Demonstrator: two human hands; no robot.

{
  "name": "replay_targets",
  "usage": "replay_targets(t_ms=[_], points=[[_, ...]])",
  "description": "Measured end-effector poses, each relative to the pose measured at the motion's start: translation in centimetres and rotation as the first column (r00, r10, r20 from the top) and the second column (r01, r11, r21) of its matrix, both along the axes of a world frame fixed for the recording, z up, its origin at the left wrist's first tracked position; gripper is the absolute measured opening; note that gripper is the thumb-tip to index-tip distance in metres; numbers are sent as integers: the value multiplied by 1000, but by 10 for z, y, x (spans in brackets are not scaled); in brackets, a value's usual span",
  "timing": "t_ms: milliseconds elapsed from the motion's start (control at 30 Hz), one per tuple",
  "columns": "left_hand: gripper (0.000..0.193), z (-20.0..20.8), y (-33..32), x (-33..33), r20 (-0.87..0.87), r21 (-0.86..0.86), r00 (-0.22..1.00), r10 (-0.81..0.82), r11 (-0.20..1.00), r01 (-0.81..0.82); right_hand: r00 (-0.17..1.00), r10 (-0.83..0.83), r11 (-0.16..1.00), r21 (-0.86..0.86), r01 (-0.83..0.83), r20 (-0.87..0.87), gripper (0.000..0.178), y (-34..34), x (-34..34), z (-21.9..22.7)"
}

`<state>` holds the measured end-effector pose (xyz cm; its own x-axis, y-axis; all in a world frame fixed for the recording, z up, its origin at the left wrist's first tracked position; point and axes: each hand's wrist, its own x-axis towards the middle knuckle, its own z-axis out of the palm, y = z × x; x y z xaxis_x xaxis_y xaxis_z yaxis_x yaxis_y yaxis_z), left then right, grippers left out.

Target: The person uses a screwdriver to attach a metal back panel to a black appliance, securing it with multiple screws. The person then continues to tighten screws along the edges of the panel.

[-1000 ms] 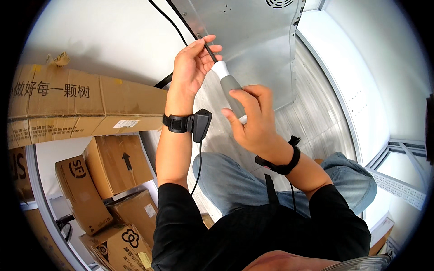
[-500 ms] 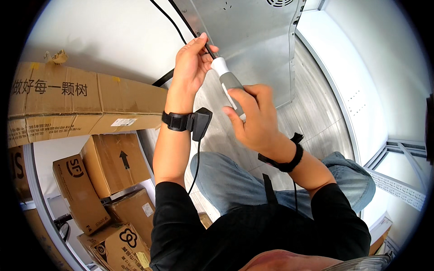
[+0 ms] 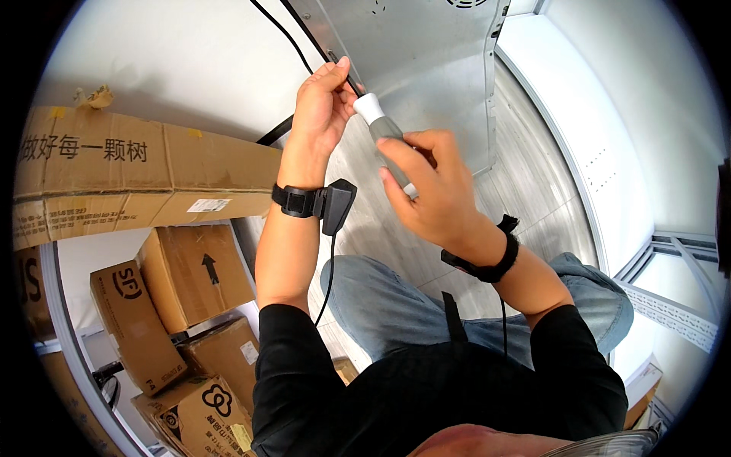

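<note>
The right hand (image 3: pixel 434 190) wraps the screwdriver (image 3: pixel 384 137), tip at the panel (image 3: pixel 426 68) edge; the left hand (image 3: pixel 324 107) pinches there. The tip could slip and hit those fingers.

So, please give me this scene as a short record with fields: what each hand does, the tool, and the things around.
left hand: raised, fingertips at the edge of the metal panel, beside a black cable
right hand: wrapped around a screwdriver handle, grey with a white end
tool tip: hidden, cannot tell
wrists: black straps, a small black device on the left
surroundings: cardboard boxes at the left
</note>
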<state>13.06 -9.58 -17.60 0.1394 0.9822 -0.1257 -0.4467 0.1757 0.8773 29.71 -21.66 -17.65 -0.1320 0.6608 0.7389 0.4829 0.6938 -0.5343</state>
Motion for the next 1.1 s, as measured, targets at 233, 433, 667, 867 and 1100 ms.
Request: replay_targets(t_ms=[233, 433, 667, 867, 1100], points=[[21, 20, -12, 5, -151, 35, 987, -58, 997, 64, 1000, -10, 977, -214, 10, 0, 34, -6, 0, 4], [18, 4, -3, 0, -243, 26, 969, 43, 999, -38, 998, 12, 977, -213, 1, 61, 51, -8, 1, 14], [25, 15, -10, 5, -90, 16, 995, -31, 999, 33, 982, 44, 906, -408, -116, -182, 43, -3, 0, 2], [31, 7, -6, 1, -101, 69, 994, -31, 997, 38, 957, 81, 826, -519, -221, -280, 38, -5, 5, 7], [32, 6, -9, 2, -98, 115, 995, -27, 993, 38, 934, 92, 786, -550, -282, -346, 36, -7, 8, 8]])
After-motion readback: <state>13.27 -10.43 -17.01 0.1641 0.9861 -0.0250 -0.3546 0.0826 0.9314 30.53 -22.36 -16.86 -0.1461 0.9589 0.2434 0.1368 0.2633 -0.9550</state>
